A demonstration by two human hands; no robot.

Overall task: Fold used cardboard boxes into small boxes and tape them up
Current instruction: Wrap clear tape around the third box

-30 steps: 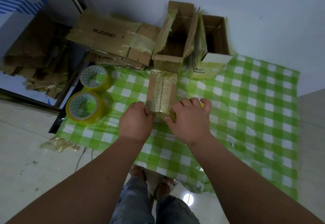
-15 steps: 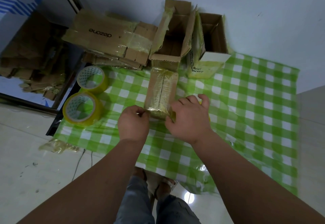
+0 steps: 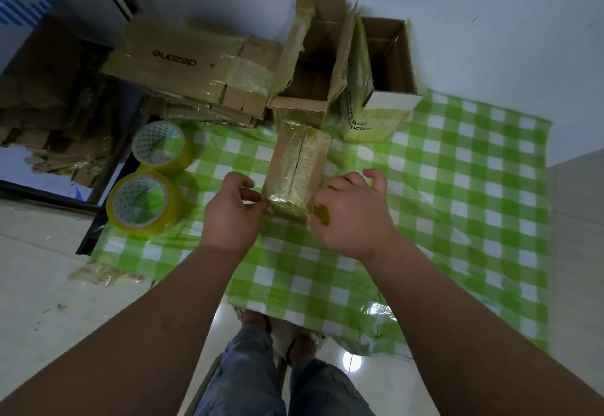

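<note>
Both hands [image 3: 295, 211] have spread apart, flanking the taped box [image 3: 295, 167].

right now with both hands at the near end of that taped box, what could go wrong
The left hand and right hand pinch tape at the small box's near end; it may wrinkle or stick to fingers. A pull could slide the box into the open box right behind it.

Checked cloth [image 3: 457, 187]: boxes [image 3: 295, 170], tape rolls [image 3: 143, 200].
</note>
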